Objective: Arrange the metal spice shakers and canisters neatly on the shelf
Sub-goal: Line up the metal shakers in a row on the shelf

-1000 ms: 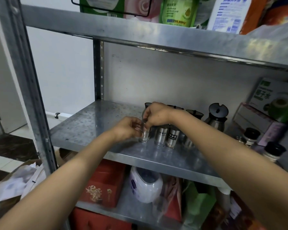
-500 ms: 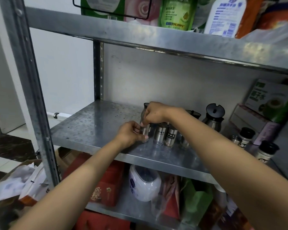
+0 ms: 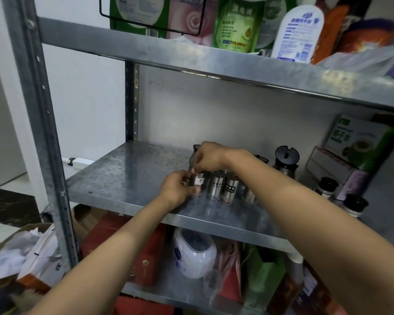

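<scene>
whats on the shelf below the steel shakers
Under the middle metal shelf that carries the labelled steel shakers stand a red box, a white rounded appliance and a green bag. The person's forearms cover the rest.

On the middle shelf (image 3: 127,178) stood four metal shakers in a row, the leftmost (image 3: 199,181) between two hands, left (image 3: 176,189) and right (image 3: 208,156). Behind were three black-lidded metal pots, one in full view (image 3: 286,161). Two black-capped jars (image 3: 326,187) and two boxes (image 3: 359,142) stood to the right.
</scene>
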The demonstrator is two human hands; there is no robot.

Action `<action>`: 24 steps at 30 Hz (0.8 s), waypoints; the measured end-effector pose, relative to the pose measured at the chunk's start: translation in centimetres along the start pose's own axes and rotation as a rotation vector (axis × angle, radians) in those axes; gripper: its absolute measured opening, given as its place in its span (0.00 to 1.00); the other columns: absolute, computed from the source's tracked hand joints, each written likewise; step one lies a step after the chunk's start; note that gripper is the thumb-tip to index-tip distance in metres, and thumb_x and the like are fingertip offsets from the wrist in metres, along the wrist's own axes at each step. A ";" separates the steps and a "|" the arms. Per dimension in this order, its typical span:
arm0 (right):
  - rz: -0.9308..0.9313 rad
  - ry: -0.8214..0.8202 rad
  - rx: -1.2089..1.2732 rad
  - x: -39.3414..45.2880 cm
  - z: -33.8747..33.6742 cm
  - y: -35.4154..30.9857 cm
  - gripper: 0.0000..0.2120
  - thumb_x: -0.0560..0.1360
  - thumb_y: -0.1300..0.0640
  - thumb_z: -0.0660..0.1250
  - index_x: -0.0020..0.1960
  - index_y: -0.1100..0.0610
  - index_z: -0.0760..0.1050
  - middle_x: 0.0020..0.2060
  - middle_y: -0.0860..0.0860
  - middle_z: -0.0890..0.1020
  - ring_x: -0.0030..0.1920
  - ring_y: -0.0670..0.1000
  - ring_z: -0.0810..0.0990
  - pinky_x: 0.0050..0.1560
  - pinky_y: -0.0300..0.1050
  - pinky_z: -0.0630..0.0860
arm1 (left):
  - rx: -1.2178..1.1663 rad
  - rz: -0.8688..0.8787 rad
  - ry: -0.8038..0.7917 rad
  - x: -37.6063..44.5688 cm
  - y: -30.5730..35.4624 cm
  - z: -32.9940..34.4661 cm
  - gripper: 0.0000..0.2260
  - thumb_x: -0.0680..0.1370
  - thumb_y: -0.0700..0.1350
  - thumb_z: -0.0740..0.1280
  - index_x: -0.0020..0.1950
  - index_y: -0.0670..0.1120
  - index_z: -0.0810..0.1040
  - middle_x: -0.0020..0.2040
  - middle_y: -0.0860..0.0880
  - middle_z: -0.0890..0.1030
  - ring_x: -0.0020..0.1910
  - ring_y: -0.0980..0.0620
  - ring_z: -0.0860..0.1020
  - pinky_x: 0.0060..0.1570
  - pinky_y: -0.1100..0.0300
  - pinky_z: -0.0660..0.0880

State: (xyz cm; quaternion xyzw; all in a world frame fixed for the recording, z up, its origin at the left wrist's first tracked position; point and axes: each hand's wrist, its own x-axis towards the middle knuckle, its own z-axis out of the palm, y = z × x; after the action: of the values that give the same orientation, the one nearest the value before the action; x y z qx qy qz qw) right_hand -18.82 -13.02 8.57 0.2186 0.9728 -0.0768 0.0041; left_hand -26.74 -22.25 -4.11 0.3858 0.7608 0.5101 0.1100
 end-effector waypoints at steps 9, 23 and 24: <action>-0.022 0.081 -0.025 0.4 0.8 0.5 0.11 0.71 0.49 0.75 0.36 0.53 0.78 0.32 0.47 0.79 0.34 0.45 0.76 0.31 0.39 0.67 | -0.038 0.039 0.013 -0.1 -0.3 0.0 0.16 0.65 0.46 0.78 0.50 0.50 0.78 0.41 0.53 0.81 0.38 0.57 0.77 0.40 0.64 0.73; 0.051 0.250 0.153 -1.7 0.4 2.9 0.14 0.76 0.43 0.65 0.43 0.52 0.81 0.37 0.47 0.80 0.40 0.49 0.79 0.37 0.42 0.71 | 0.091 0.126 0.058 -1.4 2.1 -2.3 0.27 0.71 0.41 0.74 0.69 0.45 0.70 0.62 0.48 0.76 0.52 0.52 0.74 0.55 0.57 0.73; 0.062 0.270 0.153 -2.1 0.1 3.5 0.14 0.76 0.44 0.65 0.44 0.53 0.81 0.37 0.48 0.81 0.41 0.50 0.80 0.38 0.42 0.73 | 0.119 0.149 0.068 -1.5 2.8 -2.8 0.26 0.72 0.42 0.73 0.69 0.45 0.70 0.63 0.48 0.76 0.53 0.52 0.74 0.56 0.56 0.74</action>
State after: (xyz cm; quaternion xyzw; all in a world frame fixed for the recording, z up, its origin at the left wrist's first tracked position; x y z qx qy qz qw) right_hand -15.40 -10.78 8.07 0.2566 0.9485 -0.1205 -0.1412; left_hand -26.03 -24.72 -0.76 0.4298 0.7621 0.4837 0.0228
